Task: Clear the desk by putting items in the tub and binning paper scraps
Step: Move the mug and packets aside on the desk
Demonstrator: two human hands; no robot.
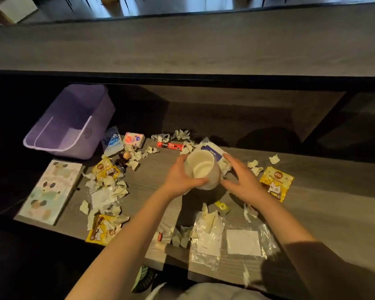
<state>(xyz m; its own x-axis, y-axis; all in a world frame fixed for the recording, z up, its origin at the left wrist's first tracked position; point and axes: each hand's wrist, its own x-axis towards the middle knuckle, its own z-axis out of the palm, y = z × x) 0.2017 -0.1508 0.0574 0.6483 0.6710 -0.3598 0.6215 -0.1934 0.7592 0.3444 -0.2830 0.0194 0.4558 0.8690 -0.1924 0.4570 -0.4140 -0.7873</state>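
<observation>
Your left hand (180, 178) grips a white cup (201, 169), thumb curled round its near wall. The cup is tilted with its mouth towards you, above the desk (312, 202). Your right hand (243, 180) is spread wide just beside the cup's right side; you cannot tell whether it touches. The purple tub (104, 109) stands well to the left of your left hand and beyond it. Paper scraps (108, 191) lie left of that hand, and a yellow snack packet (276, 184) lies just right of your right hand.
</observation>
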